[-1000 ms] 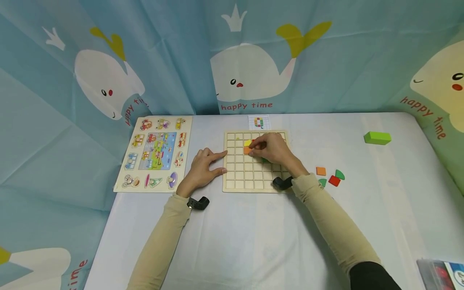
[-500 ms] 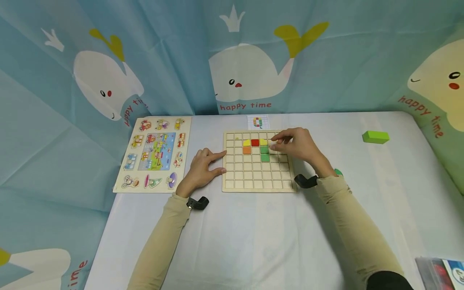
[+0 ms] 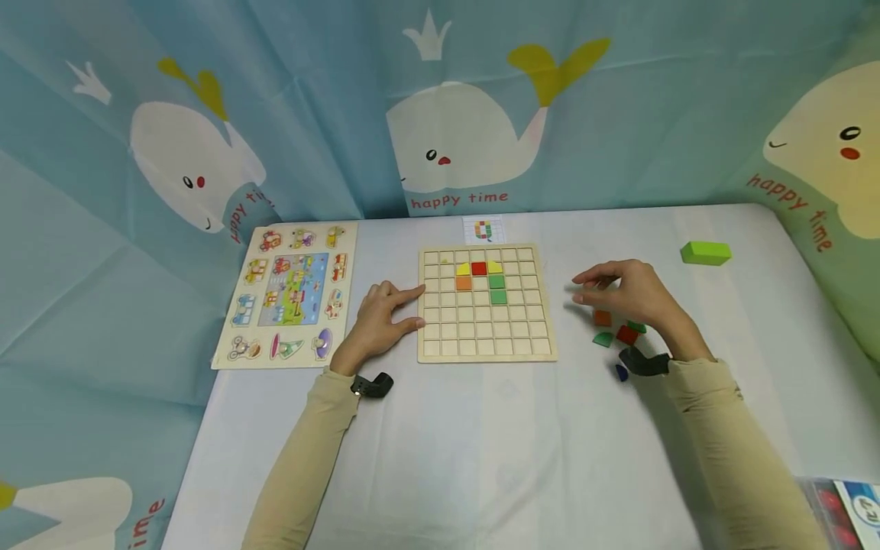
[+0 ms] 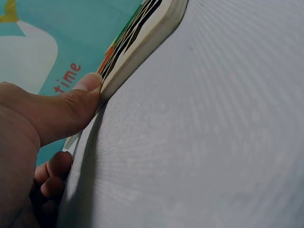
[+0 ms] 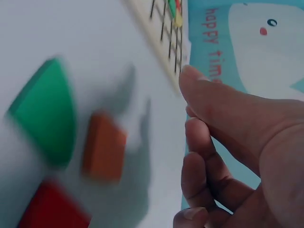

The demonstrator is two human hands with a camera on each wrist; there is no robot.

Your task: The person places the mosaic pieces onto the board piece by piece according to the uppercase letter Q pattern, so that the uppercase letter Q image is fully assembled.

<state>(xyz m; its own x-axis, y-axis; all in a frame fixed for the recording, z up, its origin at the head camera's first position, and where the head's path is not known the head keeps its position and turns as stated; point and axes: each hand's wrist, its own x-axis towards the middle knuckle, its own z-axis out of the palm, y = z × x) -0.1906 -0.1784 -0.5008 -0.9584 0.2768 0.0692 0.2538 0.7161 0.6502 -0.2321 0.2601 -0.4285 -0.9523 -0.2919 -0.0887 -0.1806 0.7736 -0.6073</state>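
A wooden grid board (image 3: 447,330) lies at the table's middle. On it sit a red square (image 3: 479,268) between two yellow pieces, an orange square (image 3: 464,283) and two green squares (image 3: 498,297). My left hand (image 3: 378,321) touches the board's left edge with thumb and index finger extended. My right hand (image 3: 635,290) hovers right of the board, fingers loosely bent and nothing between them. Below it lie a loose orange square (image 3: 602,318), a green quarter-round (image 3: 602,339), a red square (image 3: 627,334), a partly hidden green piece (image 3: 637,327) and a dark blue piece (image 3: 622,373).
A small pattern card (image 3: 484,229) lies behind the board. To the left is a picture puzzle board (image 3: 230,336) with knobbed pieces. A light green block (image 3: 706,253) stands at the back right, and a clear box (image 3: 828,504) at the front right corner. A whale-print curtain hangs behind.
My right hand has let go of the orange square on the board and moved right to above the loose pieces. The left hand stays at the board's edge.
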